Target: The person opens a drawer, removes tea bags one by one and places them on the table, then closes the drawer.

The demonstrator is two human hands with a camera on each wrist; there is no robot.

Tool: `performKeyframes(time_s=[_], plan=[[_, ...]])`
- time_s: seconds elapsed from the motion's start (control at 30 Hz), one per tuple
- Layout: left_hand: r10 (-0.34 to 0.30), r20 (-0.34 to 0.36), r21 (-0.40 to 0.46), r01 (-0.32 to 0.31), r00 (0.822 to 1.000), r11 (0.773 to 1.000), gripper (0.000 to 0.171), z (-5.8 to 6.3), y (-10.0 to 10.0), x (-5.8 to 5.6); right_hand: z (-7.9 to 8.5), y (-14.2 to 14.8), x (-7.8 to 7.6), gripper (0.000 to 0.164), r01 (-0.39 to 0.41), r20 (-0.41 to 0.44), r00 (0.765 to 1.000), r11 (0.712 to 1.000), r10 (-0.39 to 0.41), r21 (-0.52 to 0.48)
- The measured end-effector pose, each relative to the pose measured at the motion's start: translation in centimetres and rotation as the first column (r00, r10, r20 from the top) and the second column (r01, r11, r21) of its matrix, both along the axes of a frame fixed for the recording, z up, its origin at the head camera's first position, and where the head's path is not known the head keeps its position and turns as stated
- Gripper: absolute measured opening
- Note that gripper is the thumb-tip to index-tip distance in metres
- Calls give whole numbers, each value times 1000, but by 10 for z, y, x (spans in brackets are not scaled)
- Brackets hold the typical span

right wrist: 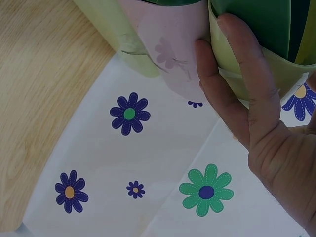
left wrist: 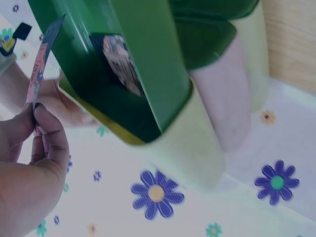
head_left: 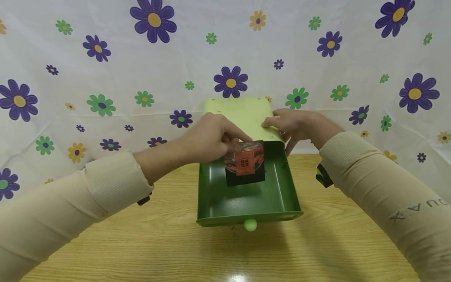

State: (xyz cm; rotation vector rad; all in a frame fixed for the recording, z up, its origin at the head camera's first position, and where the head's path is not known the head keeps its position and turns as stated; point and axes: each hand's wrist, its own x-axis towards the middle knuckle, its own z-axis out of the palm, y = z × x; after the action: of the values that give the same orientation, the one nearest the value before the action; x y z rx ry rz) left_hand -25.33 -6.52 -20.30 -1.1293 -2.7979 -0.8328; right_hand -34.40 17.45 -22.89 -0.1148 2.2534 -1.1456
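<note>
On the packet (head_left: 251,180), over the far part of the green drawer (head_left: 243,204), a red label (head_left: 244,167) shows four Chinese characters in two rows: 经典 above 红茶, "classic black tea". The finer print around them is too small to read. To the right of the drawer, dark capitals run along the right sleeve (head_left: 387,192): an X nearest the drawer, then what look like an A and a U, and a further letter too unclear to read.
</note>
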Motion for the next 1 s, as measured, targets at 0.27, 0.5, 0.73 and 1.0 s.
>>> performKeyframes(time_s=[0.27, 0.5, 0.73, 1.0], plan=[[96, -26, 1, -96, 995, 995, 24, 15, -35, -2, 0, -1, 1, 62, -3, -10, 1000, 1000, 3, 7], [247, -34, -5, -247, 968, 969, 27, 23, -78, -2, 0, -1, 2, 59, -7, -13, 1000, 1000, 7, 0], [340, -85, -60, -345, 937, 937, 27, 18, -119, -16, -1, 0, 2, 65, -2, -18, 1000, 1000, 2, 17], [421, -57, -102, -425, 905, 899, 26, 6, -165, -35, 0, 0, 2, 58, -36, -14, 999, 999, 36, 4]])
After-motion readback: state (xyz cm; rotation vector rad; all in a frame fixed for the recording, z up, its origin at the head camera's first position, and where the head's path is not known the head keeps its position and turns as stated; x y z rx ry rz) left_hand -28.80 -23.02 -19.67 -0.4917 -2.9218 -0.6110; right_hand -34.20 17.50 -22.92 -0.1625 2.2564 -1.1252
